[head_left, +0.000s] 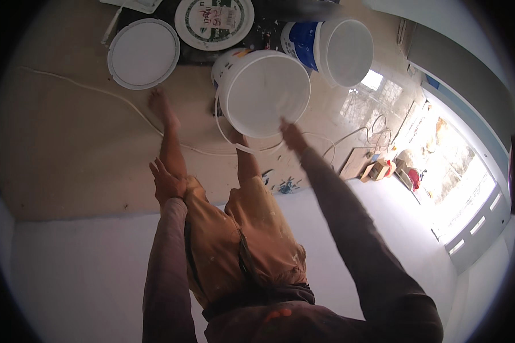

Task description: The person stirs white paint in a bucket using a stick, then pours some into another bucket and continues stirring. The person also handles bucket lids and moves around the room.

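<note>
My left hand lies on my left knee with its fingers spread, holding nothing. At the near right rim of a large white bucket is my right hand. Motion smears its fingers, so I cannot make out whether they grip anything. The bucket's inside looks white, and its white handle hangs down over the near left side. Left of this bucket is a round white lid or shallow tub. Behind it sits another round lid with a green border and red handwriting.
A second white bucket with a blue label stands at the right. A pale cable runs across the beige floor past my feet. Blue scraps lie beside my right leg. Boxes and boards stand near the bright opening at right.
</note>
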### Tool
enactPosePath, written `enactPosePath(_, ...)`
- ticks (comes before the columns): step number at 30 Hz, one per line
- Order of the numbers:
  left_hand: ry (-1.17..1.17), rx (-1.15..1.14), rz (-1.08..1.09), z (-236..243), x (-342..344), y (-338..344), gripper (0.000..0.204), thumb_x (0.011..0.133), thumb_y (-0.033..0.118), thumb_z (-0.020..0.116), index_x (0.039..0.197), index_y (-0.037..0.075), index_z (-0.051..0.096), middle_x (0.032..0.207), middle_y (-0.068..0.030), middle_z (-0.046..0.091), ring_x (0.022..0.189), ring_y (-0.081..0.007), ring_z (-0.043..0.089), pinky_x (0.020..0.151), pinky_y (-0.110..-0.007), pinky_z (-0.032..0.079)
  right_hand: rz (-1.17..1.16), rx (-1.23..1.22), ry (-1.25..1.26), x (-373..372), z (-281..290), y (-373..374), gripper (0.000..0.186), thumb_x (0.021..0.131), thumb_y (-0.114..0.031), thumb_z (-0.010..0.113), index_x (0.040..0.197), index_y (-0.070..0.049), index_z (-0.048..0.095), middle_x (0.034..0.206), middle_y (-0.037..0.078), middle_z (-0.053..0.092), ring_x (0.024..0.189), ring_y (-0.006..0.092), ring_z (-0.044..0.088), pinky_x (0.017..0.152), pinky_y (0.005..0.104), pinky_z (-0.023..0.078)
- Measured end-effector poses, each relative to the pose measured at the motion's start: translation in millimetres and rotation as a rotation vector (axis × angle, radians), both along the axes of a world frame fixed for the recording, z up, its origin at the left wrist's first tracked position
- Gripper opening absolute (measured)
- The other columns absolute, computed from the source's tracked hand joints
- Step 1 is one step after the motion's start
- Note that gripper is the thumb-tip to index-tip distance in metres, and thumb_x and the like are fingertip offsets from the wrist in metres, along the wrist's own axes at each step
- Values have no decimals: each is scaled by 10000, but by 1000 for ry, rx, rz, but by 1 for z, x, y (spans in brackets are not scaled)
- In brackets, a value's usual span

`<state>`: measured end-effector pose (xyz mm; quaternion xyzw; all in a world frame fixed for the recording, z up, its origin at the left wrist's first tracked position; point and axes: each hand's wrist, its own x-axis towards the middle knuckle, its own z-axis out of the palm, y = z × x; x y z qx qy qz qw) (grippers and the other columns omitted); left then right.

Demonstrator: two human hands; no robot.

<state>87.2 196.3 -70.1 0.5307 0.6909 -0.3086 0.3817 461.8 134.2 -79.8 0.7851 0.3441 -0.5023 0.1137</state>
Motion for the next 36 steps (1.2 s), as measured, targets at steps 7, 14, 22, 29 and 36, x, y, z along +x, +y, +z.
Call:
enactPosePath(7,-15,59,10,4,6,10,793,750,274,574,1417,105,179,1452,-182,213,1192,-353,458,884,-477,484,863,388,28,8,7,41,360,821,-139,471,1133,32,528,939,184,627,837,291,626,762,404,488)
enactPosePath(14,-17,58,-66,11,15,25,778,750,255,543,1420,104,177,1450,-175,229,1202,-337,451,896,-461,480,660,68,-240,141,37,51,481,870,-155,450,1344,-214,402,897,179,640,808,336,636,717,445,514)
enactPosePath(22,-33,47,-70,33,29,70,797,752,273,578,1423,117,176,1453,-171,222,1199,-331,452,904,-448,474,289,56,-41,29,38,-41,486,885,-159,388,1367,-120,345,792,195,631,658,310,641,548,446,513)
enactPosePath(29,-26,17,-98,39,34,88,759,783,293,557,1417,109,183,1449,-161,232,1176,-333,470,883,-458,486,-480,-61,-74,41,61,5,392,898,-215,449,1259,-70,494,593,73,538,475,179,542,420,336,465)
enactPosePath(36,-88,70,-42,-3,11,38,765,767,257,544,1422,85,188,1452,-184,220,1229,-359,414,970,-453,412,-109,-249,187,26,36,-14,328,858,-145,439,1120,31,529,853,204,633,774,312,641,669,467,514)
